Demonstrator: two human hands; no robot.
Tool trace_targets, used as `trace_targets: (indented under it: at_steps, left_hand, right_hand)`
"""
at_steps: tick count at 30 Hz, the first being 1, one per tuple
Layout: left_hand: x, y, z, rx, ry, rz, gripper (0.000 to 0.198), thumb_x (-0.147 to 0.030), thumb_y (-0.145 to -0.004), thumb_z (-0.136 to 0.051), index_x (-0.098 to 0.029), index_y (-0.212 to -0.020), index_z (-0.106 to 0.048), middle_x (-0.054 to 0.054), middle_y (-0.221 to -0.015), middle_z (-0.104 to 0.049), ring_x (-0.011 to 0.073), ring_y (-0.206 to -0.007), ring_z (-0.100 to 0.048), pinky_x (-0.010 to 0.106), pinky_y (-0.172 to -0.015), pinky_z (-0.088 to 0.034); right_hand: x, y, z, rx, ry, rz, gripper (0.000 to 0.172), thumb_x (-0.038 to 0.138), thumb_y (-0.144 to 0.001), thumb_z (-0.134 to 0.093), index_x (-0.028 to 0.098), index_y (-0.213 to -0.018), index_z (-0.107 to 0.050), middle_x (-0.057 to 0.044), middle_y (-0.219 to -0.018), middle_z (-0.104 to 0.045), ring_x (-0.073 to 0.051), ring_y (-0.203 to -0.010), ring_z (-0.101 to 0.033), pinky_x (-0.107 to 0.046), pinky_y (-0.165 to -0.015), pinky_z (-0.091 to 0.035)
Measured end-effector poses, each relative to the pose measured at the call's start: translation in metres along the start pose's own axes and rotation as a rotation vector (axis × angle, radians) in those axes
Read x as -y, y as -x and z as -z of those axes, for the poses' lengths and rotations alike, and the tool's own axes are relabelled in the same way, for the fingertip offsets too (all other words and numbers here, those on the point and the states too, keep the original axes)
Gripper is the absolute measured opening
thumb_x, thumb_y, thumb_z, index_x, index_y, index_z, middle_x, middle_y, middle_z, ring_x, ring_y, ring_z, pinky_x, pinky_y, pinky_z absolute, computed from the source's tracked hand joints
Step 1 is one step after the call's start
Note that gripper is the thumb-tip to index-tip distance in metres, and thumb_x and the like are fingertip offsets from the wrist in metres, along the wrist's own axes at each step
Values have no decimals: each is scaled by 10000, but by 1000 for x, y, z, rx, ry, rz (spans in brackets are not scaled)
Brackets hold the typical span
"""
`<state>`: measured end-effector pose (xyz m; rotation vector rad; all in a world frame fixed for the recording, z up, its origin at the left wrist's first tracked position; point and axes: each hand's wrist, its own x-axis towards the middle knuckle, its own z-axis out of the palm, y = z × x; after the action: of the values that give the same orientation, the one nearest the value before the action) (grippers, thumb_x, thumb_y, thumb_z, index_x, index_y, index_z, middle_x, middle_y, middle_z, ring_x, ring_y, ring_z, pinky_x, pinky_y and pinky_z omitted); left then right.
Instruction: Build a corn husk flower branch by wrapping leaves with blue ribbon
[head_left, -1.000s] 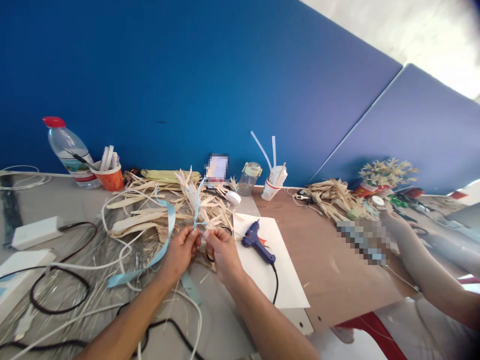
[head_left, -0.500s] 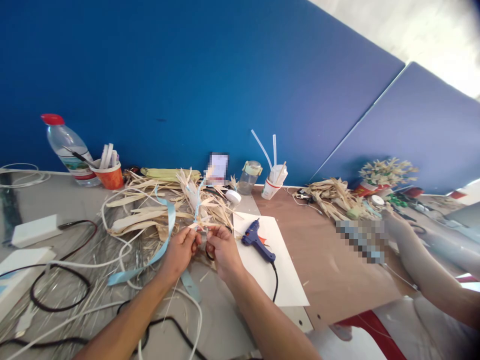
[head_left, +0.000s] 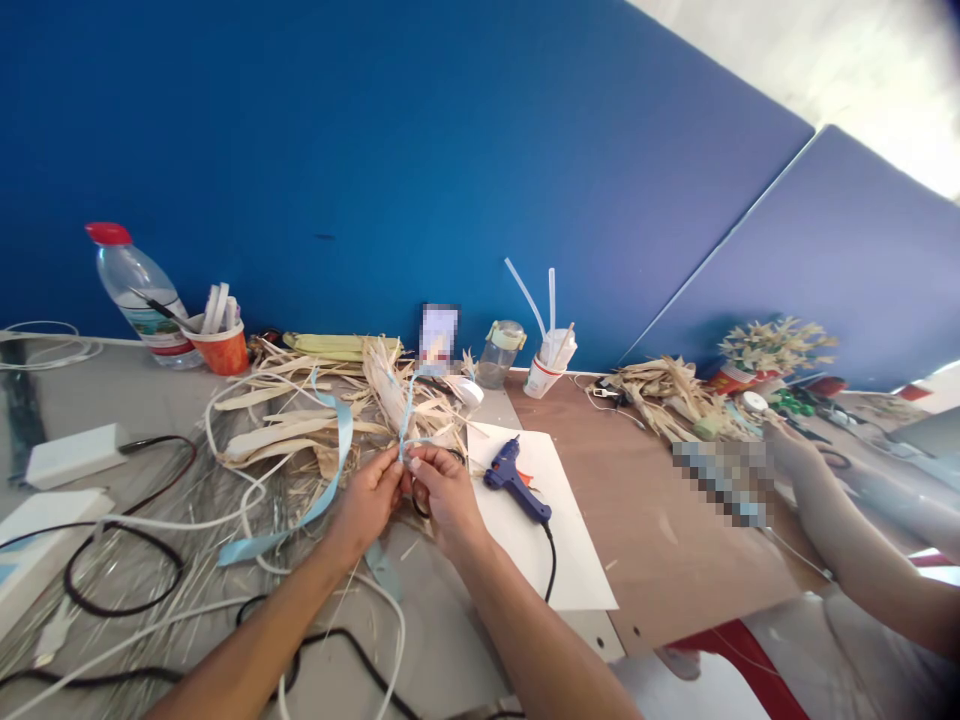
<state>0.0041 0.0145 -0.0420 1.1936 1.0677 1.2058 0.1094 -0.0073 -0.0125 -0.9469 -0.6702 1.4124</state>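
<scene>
Close together over the table, my left hand (head_left: 370, 490) and my right hand (head_left: 445, 492) pinch a thin light-blue strand (head_left: 406, 412), perhaps narrow twisted ribbon. Its upper part rises above the fingertips; the lower end is hidden by the fingers. Just beyond lie dried corn husks (head_left: 262, 440). A wider light-blue ribbon (head_left: 341, 450) curls to the left of my left hand. To the right of my right hand, a blue glue gun (head_left: 514, 480) rests on a white sheet (head_left: 577, 560).
White and black cables (head_left: 124, 560) loop across the left side. A bottle (head_left: 142, 300), an orange cup (head_left: 223, 350), a phone (head_left: 439, 335), a jar (head_left: 501, 355) and a straw cup (head_left: 544, 375) line the blue partition (head_left: 337, 150). At right, another person's arm (head_left: 840, 530) reaches in.
My fingers have shifted around the blue strand, and its upper part now stands slightly further right. A pale strip showing at my fingertips before is no longer plain. The glue gun stays put.
</scene>
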Motion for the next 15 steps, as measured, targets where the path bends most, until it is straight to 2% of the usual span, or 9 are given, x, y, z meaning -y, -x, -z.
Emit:
trace_targets:
  at_steps: [5, 9, 15]
  left_hand:
    - [0, 1, 0, 58, -20, 12, 460, -388, -723, -622, -166, -1126, -623, -9, -604, -570, 143, -522, -496, 248, -478, -389]
    - [1, 2, 0, 127, 12, -2, 580, -351, -748, -612, -153, -1281, -493, -27, -585, -545, 139, -524, -487, 253, -511, -409]
    - [7, 1, 0, 207, 26, -24, 626, -304, -756, -605, -155, -1335, -422, 13, -737, -627, 171, -711, -576, 296, -698, -468]
  right_hand:
    - [0, -2, -1, 0, -13, 23, 93, 217, -630, -652, 158, -697, -624, 64, -429, -482, -56, -392, -376, -189, -408, -228]
    - [-2, -4, 0, -9, -49, 12, 95, 227, -604, -678, 156, -655, -642, 71, -401, -454, -63, -388, -394, -198, -426, -268]
    - [1, -6, 6, 35, -28, -62, 108, 253, -603, -693, 156, -638, -658, 66, -406, -463, -54, -381, -365, -193, -413, -255]
